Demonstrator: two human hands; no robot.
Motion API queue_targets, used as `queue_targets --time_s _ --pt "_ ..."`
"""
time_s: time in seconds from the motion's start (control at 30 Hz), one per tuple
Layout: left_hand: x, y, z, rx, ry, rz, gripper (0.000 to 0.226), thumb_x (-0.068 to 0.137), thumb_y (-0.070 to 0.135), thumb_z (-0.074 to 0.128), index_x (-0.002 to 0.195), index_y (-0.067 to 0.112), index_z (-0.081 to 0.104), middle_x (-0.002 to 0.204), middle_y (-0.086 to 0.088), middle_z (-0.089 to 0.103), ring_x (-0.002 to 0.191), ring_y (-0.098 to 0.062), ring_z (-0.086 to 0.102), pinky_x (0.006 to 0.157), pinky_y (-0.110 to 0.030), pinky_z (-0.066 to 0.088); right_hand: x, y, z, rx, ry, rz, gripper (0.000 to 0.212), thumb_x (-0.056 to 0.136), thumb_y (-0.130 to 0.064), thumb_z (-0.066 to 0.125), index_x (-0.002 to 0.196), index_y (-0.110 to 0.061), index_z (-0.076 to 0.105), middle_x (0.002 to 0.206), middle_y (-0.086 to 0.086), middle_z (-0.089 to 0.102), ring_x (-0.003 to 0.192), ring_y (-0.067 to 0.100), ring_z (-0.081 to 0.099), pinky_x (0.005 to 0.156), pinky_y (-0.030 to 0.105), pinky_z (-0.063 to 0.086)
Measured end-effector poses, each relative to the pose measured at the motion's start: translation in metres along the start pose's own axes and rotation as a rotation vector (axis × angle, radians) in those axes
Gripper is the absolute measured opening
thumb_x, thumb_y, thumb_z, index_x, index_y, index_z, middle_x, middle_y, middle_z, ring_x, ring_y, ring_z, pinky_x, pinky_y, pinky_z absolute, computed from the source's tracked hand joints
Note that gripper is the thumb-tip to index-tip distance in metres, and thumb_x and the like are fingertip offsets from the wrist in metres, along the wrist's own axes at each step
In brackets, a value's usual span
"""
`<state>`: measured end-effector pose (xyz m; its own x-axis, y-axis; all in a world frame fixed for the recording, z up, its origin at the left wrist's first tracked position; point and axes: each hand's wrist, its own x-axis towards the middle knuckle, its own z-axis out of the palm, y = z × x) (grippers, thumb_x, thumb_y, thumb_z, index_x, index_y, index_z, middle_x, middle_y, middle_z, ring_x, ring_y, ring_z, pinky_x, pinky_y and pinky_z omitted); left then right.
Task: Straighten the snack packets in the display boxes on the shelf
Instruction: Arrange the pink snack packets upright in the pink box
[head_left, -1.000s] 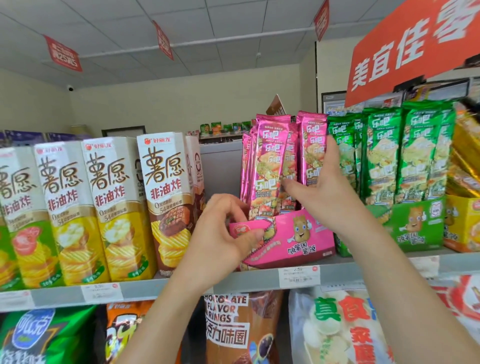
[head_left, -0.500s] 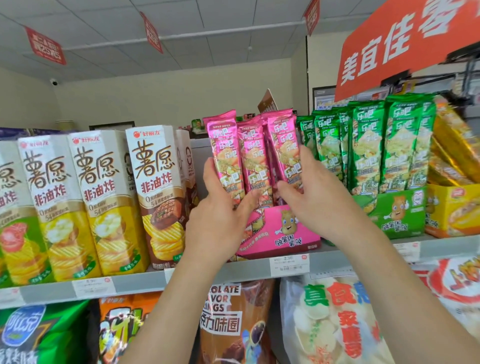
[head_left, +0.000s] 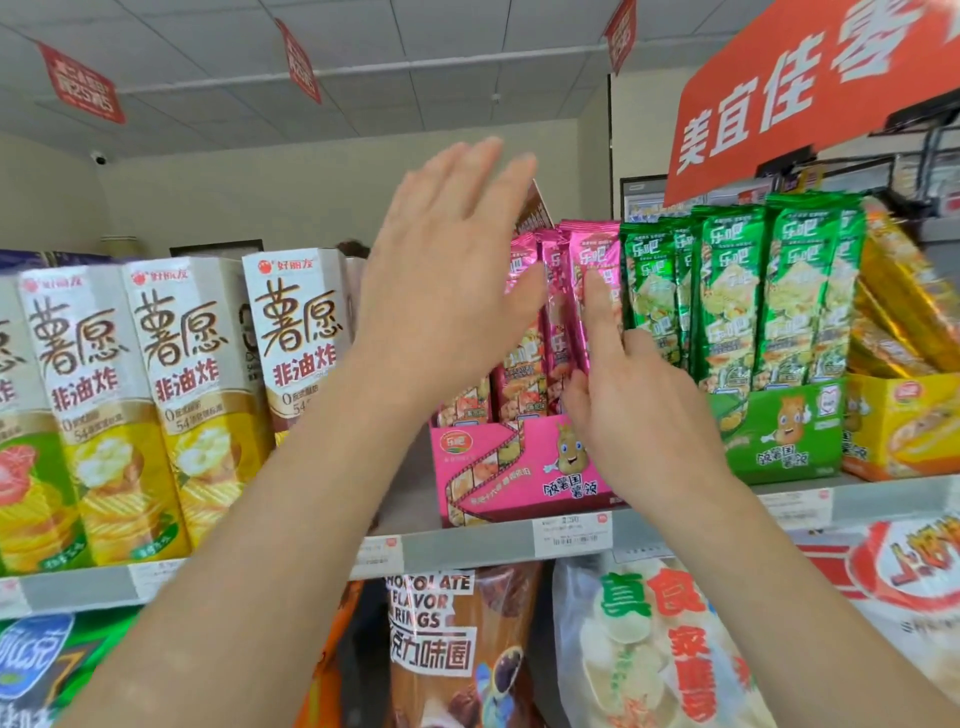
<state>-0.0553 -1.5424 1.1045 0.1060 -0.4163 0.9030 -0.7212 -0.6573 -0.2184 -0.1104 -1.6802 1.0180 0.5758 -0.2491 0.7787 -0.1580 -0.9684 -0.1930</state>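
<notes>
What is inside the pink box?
Pink packets stand upright in the pink box. The left hand and right hand cover some; the box front hides the packets' bottoms.
</notes>
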Motion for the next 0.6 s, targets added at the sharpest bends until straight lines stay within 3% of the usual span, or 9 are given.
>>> queue_targets --time_s 0.07,0.13,0.2,0.23,0.43,0.6 --pt "0.025 -0.003 0.008 0.12 -0.186 0.05 0.064 0.091 0.046 0.052 0.147 0.017 0.037 0.154 -0.01 0.036 0.142 -0.028 0.031 0.118 -0.045 0.023 0.0 -0.001 -0.002 -0.013 -0.008 0.004 0.079 0.097 -0.033 0.043 0.154 -0.022 -0.01 0.092 0.01 0.046 0.064 0.026 0.039 0.054 0.034 0.032" --pt "0.036 -0.003 0.023 0.214 -0.353 0.031 0.065 0.092 0.058 0.047 0.146 0.023 0.035 0.145 -0.007 0.047 0.133 -0.029 0.043 0.103 -0.047 0.04 0.001 -0.001 -0.003 -0.036 -0.013 0.013 0.078 0.097 -0.035 0.041 0.154 -0.021 -0.01 0.085 0.006 0.04 0.064 0.024 0.038 0.054 0.033 0.03" --pt "0.035 -0.003 0.037 0.288 -0.412 0.007 0.065 0.091 0.066 0.041 0.143 0.028 0.033 0.125 -0.005 0.062 0.117 -0.031 0.055 0.08 -0.045 0.046 0.002 0.0 -0.005 -0.081 -0.023 0.016 0.078 0.097 -0.038 0.04 0.154 -0.02 -0.011 0.081 0.005 0.039 0.062 0.024 0.038 0.053 0.033 0.028" --pt "0.032 -0.003 0.044 0.323 -0.384 0.012 0.064 0.091 0.067 0.038 0.143 0.031 0.032 0.12 -0.006 0.064 0.113 -0.032 0.055 0.079 -0.045 0.045 0.004 0.001 -0.006 -0.108 -0.026 0.013 0.078 0.097 -0.038 0.04 0.154 -0.019 -0.01 0.079 0.005 0.04 0.061 0.024 0.038 0.051 0.033 0.026" --pt "0.015 0.005 0.068 0.347 -0.115 -0.035 0.05 0.098 0.053 0.028 0.142 0.031 0.039 0.109 -0.01 0.063 0.104 -0.033 0.052 0.085 -0.045 0.034 0.001 0.006 -0.005 -0.191 0.055 -0.009 0.072 0.098 -0.043 0.035 0.154 -0.021 -0.003 0.069 0.002 0.044 0.051 0.022 0.039 0.042 0.029 0.025" --pt "0.002 0.007 0.051 0.17 -0.015 -0.067 0.053 0.099 0.046 0.033 0.147 0.024 0.037 0.133 -0.011 0.051 0.127 -0.031 0.042 0.114 -0.051 0.019 -0.009 0.012 0.0 -0.165 0.114 -0.072 0.066 0.098 -0.044 0.035 0.155 -0.019 0.012 0.072 0.001 0.046 0.053 0.021 0.044 0.041 0.026 0.026"
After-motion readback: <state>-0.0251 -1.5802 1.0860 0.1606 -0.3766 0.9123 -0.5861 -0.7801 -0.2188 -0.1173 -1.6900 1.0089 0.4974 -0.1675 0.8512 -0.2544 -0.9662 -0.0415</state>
